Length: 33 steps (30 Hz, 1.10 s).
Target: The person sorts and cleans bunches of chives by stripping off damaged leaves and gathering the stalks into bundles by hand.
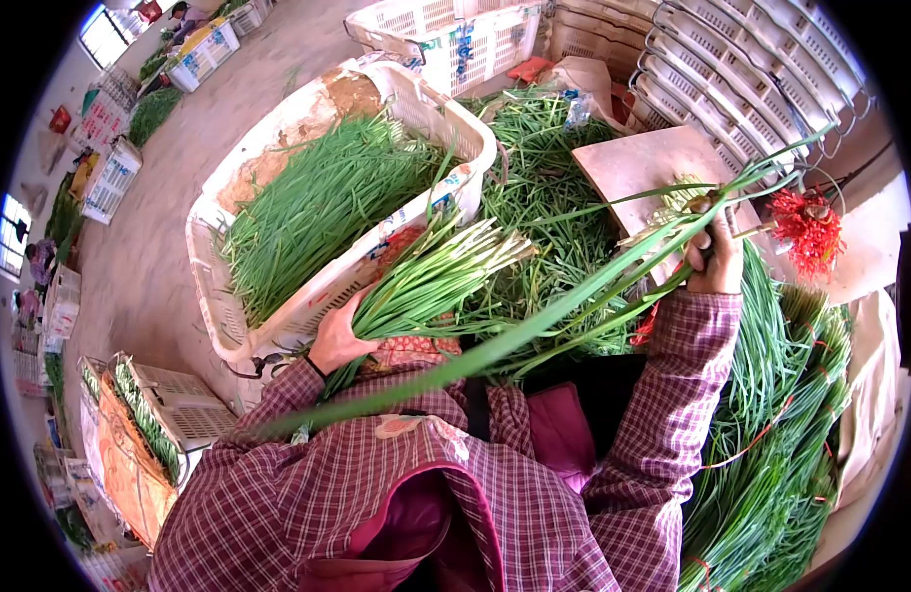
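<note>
At the far left, people [43, 259] work beside crates [112, 183] of greens along a wall. Nearer, at lower left, a crate [184, 395] holds green stalks partly covered by orange material [130, 449]. Then comes a large white crate [483, 138], tilted, with a heap of long, thin green stalks [327, 202] inside.

By its near side, the left hand [339, 337] has its grip closed around a thick bunch of green stalks [421, 286], their pale ends pointing up and to the right. Behind the bunch spreads a loose pile of greens [549, 197]. Another white crate [495, 49] is at the top.

Right of centre, the right hand [714, 242] is raised, its grip curled around several long green leaves [574, 296]. The longest slants down and left, in front of the plaid clothing. Just beside that hand is a pale board [653, 163], with stacked crates [741, 79] behind.

Farther right is a tuft of red strands [808, 237]. Below, at lower right, lie long green bundles [781, 434], some tied with red bands.
</note>
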### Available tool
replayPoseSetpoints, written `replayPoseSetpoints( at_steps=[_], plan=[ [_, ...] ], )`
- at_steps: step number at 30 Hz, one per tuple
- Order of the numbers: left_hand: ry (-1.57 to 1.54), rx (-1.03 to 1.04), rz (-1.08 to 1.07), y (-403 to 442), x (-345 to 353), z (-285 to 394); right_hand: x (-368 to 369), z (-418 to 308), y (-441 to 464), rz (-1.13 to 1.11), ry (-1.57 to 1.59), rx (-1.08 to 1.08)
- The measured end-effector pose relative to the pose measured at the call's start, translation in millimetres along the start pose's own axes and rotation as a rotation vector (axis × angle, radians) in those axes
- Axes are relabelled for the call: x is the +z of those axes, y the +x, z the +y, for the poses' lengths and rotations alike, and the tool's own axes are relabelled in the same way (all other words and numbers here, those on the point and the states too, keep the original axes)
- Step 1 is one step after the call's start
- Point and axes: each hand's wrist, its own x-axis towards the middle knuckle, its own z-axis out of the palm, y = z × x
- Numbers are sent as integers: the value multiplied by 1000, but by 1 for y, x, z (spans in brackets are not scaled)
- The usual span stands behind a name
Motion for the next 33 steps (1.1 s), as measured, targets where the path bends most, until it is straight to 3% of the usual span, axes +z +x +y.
replayPoseSetpoints(
  at_steps=[3,5,7,9,10,13,17,19,21,23,29,30,31,33],
  plan=[
    [79,-62,-7,-1,-2,13,-37,35,14,83,-510,14],
    [164,-54,30,-5,-1,19,-67,68,15,-9,-1278,-256],
    [244,-76,39,-7,2,20,-59,87,-5,-11,-1968,-37],
    [265,-56,64,-7,6,18,-61,107,-18,-287,-1876,-336],
    [286,-23,85,-7,7,17,-32,104,-27,-292,-1673,-241],
    [321,-38,72,-8,7,16,37,118,-51,-482,-1274,-356],
    [314,8,107,-9,8,19,88,154,-75,-625,-1026,-411],
    [321,-6,104,-8,6,24,106,151,-80,-754,-1224,-345],
    [309,-98,34,-7,3,27,120,172,-88,-889,-1230,-416],
    [306,-90,31,-8,2,25,121,187,-92,-898,-1238,-399],
    [302,-33,21,-5,2,17,111,208,-83,-711,-873,-289],
    [302,-35,19,-5,1,17,114,200,-82,-658,-851,-213],
    [302,-40,15,-6,0,18,110,196,-81,-568,-807,9],
    [288,-83,-8,-7,-1,21,100,182,-69,-386,-489,186]
  ],
)
